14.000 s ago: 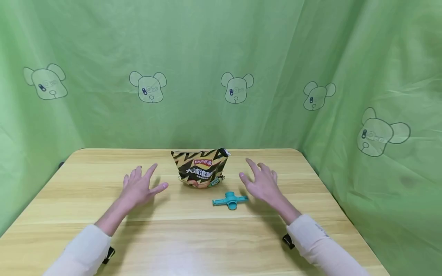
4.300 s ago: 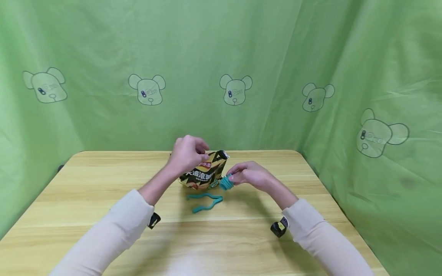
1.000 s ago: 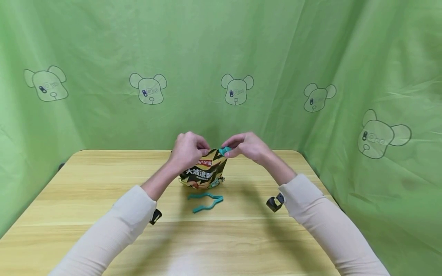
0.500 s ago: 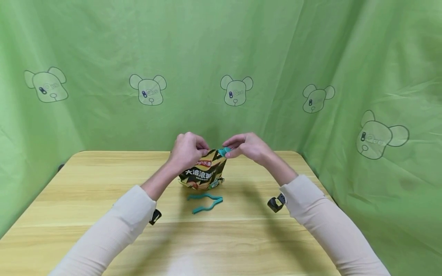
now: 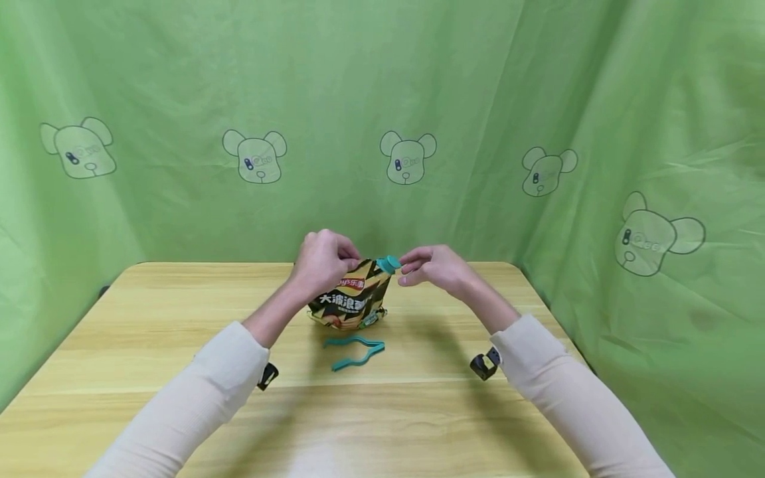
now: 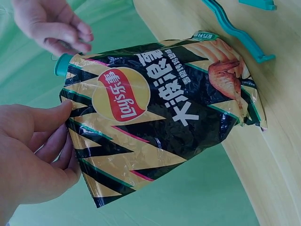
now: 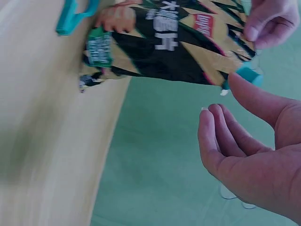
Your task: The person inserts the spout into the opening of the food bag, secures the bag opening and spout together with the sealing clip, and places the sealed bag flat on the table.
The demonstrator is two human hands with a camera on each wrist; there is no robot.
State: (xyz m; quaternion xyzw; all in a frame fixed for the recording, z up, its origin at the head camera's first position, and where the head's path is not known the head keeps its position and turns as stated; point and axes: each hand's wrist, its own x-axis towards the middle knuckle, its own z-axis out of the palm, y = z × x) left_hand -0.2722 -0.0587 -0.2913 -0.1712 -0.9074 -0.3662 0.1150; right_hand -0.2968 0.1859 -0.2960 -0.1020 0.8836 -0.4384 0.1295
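Note:
A black and gold Lay's chip bag (image 5: 352,302) stands upright on the table. My left hand (image 5: 323,262) pinches its top edge between thumb and fingers, plain in the left wrist view, where the bag (image 6: 160,94) faces the camera. A teal spout with a round cap (image 5: 390,264) sits on the bag's upper right corner. Just right of that cap, my right hand (image 5: 441,271) has its fingers loosely bent and holds nothing; a gap shows between thumb and fingers (image 7: 207,132) in the right wrist view. A teal bag clip (image 5: 375,348) lies spread in a V before the bag.
The wooden table (image 5: 179,312) reaches back to a green curtain (image 5: 335,86) printed with bear heads, which also encloses the sides. Black wrist cameras (image 5: 485,364) are strapped under both sleeves.
Earlier the clip and spout lay together on the table; later my right hand held the spout, then gripped it at the bag's corner. Now it has let go and moved slightly right.

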